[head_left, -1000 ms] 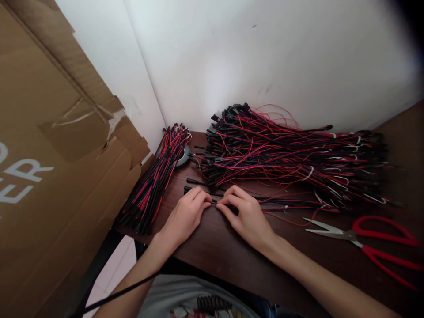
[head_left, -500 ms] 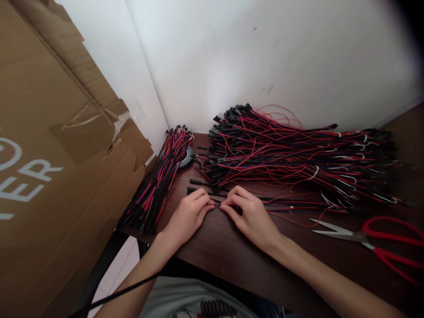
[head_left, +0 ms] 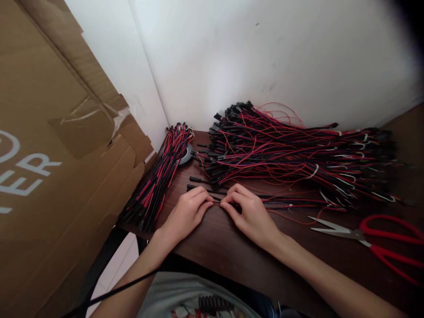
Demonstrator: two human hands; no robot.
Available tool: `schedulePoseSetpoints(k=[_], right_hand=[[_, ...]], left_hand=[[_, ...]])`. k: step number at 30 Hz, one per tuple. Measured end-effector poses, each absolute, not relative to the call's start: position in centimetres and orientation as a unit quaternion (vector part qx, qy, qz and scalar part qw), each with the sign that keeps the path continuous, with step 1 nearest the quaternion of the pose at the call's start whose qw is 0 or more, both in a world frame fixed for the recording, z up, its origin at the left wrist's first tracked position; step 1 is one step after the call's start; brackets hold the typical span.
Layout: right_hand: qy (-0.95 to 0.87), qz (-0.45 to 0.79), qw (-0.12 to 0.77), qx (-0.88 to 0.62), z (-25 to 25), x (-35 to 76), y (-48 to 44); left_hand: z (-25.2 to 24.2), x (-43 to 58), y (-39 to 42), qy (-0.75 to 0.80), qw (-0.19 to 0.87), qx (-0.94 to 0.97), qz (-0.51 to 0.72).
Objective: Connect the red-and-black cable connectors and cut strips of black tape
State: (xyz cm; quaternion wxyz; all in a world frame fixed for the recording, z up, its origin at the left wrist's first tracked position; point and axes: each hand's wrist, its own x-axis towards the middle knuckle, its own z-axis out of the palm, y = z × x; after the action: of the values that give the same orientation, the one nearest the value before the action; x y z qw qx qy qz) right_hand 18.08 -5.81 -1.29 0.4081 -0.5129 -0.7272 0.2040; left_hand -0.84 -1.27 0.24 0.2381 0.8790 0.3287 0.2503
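- A thin dark cable [head_left: 217,199] spans the fingertips, between the desk's [head_left: 215,251] front edge and the large wire pile [head_left: 265,152].
- Left hand [head_left: 190,206] and right hand [head_left: 247,212] each pinch it; the step looks like fine fingertip handling.
- The next move seems to call for steady, light pressure.

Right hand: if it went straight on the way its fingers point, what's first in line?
Most likely the left hand, just across a small gap bridged by a thin dark cable at the fingertips. One view only, so height match is unsure.
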Motion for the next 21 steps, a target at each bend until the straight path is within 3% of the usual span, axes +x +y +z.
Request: schedulePoseSetpoints(k=[15,18,21], right_hand=[[-0.725,0.239,0.356,-0.539,-0.7,18.2,-5.2],[-0.720,0.289,0.321,-0.543,1.2,19.4,-5.0],[-0.704,0.275,0.348,-0.554,4.7,21.6,-6.6]], left_hand=[[0.3,-0.4,-1.0,0.312,0.254,0.879,0.255],[0.3,-0.5,-1.0,0.310,0.254,0.880,0.256],[0.3,-0.4,-0.9,0.307,0.253,0.880,0.261]])
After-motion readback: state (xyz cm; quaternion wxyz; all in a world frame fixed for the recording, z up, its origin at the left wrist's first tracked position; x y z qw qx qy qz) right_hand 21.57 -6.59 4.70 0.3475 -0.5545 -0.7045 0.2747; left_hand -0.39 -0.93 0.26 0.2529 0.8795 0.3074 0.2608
